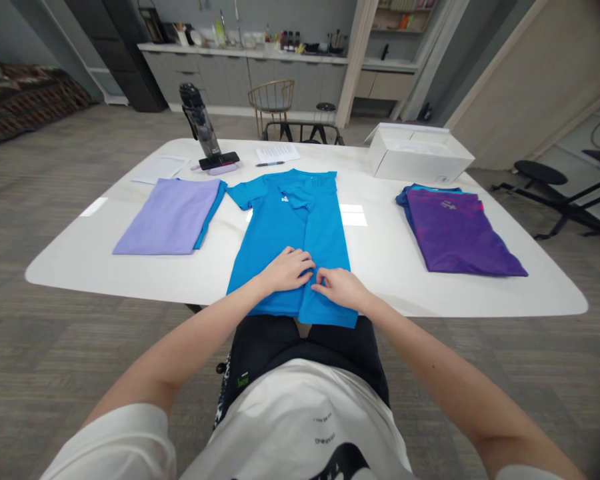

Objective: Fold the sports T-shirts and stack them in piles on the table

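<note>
A blue T-shirt (275, 233) lies front up on the white table (385, 280), its lower hem at the edge closest to me. Its right side is turned inward over the front, making a long strip, while the sleeve on the left sticks out. My left hand (290, 269) rests on the shirt's lower middle, fingers bent and closed at the strip's inner edge. Just to its right, my right hand (341, 287) is closed in a pinch on the strip. The fabric between the fingertips is mostly hidden.
Folded lilac cloth (170, 217) lies over blue fabric on the left. At right is a pile topped by a purple shirt (463, 233). Farther back stand a handheld vacuum (205, 130) and a white box (420, 157), with a pen (270, 164) and paper (280, 153) between them.
</note>
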### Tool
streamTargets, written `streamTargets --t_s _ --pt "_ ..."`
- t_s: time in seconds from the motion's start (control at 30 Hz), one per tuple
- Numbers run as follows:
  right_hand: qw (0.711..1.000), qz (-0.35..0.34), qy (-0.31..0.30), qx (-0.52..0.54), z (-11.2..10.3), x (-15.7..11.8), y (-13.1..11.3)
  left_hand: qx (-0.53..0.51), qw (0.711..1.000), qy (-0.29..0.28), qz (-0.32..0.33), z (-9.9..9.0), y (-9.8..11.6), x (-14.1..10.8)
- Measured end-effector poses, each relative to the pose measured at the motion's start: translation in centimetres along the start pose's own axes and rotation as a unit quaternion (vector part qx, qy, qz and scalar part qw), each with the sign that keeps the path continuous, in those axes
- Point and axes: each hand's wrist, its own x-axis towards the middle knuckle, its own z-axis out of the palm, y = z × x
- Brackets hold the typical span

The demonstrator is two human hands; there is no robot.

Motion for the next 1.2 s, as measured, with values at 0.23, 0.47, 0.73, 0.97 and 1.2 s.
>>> streamTargets --t_s 0.23,0.47,0.73,0.97,1.2 --pt "0.999 0.006 0.045 0.028 -2.0 6.6 1.1 0.031 0.987 0.046 -0.152 -0.8 -3.9 0.5" --pt "0.996 0.02 0.092 -0.005 -4.7 21.0 2.3 0.066 0.943 0.065 -0.32 -2.6 -13.1 2.9" --pt "0.992 -0.041 0.117 -0.02 -5.8 35.7 -0.4 0.156 0.881 0.094 -0.436 -5.0 -24.9 5.2" --pt "0.991 -0.026 0.117 -0.063 -5.9 44.8 -0.4 0.234 0.857 0.011 -0.459 -6.6 -31.3 6.1" --pt "0.991 -0.029 0.104 -0.085 -4.9 48.3 0.8 0.201 0.854 -0.04 -0.479 -6.2 -32.6 6.0"
